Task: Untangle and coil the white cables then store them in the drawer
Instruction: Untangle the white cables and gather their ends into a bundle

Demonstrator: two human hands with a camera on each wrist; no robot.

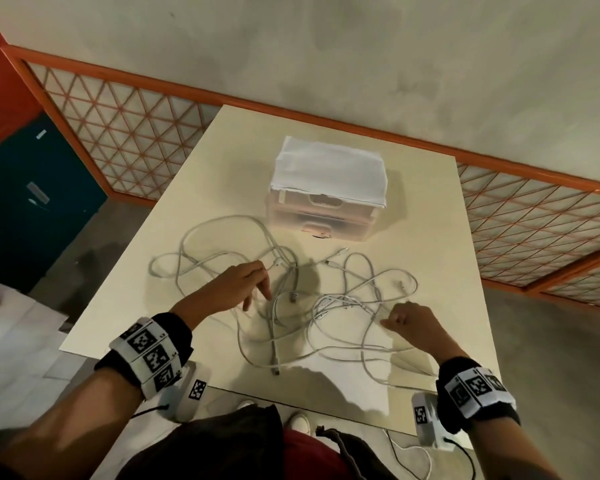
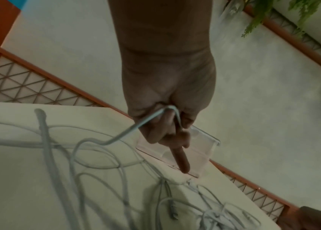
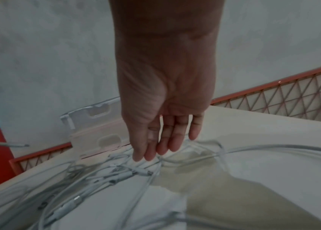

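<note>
Several white cables (image 1: 291, 296) lie tangled across the middle of the cream table (image 1: 430, 209). My left hand (image 1: 253, 285) is over the left part of the tangle. In the left wrist view the left hand (image 2: 171, 127) pinches one white cable (image 2: 124, 133) looped between its fingers, index finger pointing out. My right hand (image 1: 400, 318) hovers at the right edge of the tangle. Its fingers (image 3: 161, 140) hang straight just above the cables (image 3: 116, 174), holding nothing. The translucent drawer unit (image 1: 326, 216) stands behind the cables, both drawers closed.
A white cloth (image 1: 326, 174) covers the top of the drawer unit. An orange lattice railing (image 1: 125, 133) runs behind the table. A dark blue cabinet (image 1: 32, 202) stands at the left, with white sheets (image 1: 14, 341) below it. One thin cable (image 1: 409, 455) trails on the floor near the front edge.
</note>
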